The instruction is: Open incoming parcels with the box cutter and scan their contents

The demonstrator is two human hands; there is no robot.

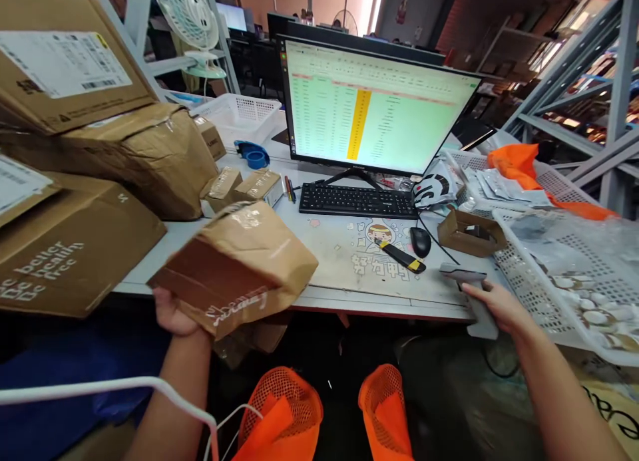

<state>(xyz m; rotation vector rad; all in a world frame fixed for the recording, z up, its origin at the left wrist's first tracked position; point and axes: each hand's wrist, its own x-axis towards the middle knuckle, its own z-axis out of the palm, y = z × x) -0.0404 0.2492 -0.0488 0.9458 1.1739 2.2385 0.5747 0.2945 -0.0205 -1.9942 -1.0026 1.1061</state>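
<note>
My left hand (172, 313) grips the lower left corner of a brown cardboard box (249, 261), which is tilted over the desk's front edge. White lettering runs along the side of the box facing me, and clear tape shows on its top. Over at the desk's right front, my right hand (492, 305) is closed around a grey handheld barcode scanner (476, 301), its head pointing left. Between the two hands, a black and yellow utility knife (402, 256) lies on the desk mat (334, 261), close to a black mouse (420, 241).
Cardboard boxes (74, 241) are stacked at the left. A monitor (369, 108) displaying a spreadsheet stands behind a keyboard (357, 200). Blue tape (255, 156) and small boxes (257, 183) sit left of it. White baskets (539, 281) and a small open box (469, 233) occupy the right.
</note>
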